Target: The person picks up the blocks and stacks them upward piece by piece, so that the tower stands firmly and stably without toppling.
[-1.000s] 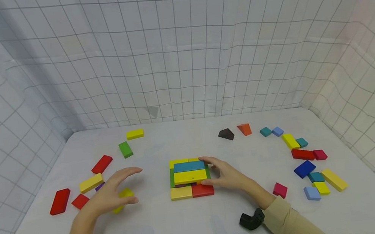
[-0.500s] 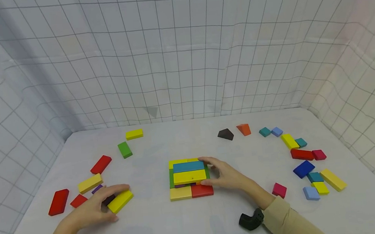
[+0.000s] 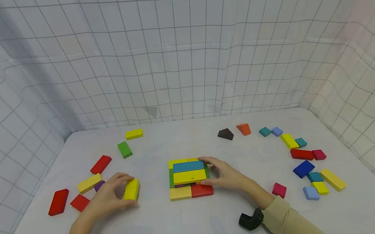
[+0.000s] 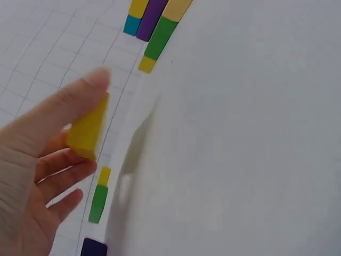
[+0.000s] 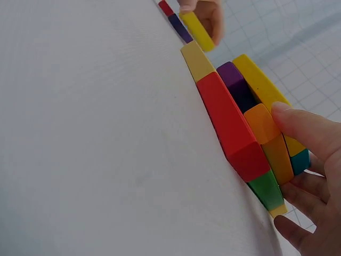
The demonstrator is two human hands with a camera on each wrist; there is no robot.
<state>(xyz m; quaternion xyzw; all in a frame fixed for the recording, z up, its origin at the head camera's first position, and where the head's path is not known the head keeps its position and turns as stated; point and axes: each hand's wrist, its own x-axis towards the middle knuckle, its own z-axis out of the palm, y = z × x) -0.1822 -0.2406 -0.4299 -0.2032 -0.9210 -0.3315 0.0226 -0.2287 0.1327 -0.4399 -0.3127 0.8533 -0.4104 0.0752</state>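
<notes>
My left hand [image 3: 108,197] pinches a yellow block [image 3: 131,190] between thumb and fingers, left of the stack. In the left wrist view that yellow block [image 4: 88,130] appears raised, with a shadow on the table beside it. Mid-table, a low stack of blocks has red [image 3: 202,190] and cream [image 3: 180,193] ones at its front and green at the sides. A blue block [image 3: 188,166] and a yellow block [image 3: 189,176] lie on top. My right hand [image 3: 226,174] holds the stack's right end, thumb in front and fingers behind. Purple and orange blocks [image 5: 262,124] show under the top layer.
Loose red, cream [image 3: 90,183], purple, green [image 3: 124,150] and yellow blocks lie at left. On the right are several blue, teal, yellow, red and pink blocks [image 3: 279,189]. A dark block [image 3: 225,134] and an orange wedge [image 3: 244,129] lie behind. Gridded cloth surrounds the table.
My left hand reached down to the yellow block, took hold of it, then moved it right and slightly up, turning it more upright. My right hand has stayed at the stack.
</notes>
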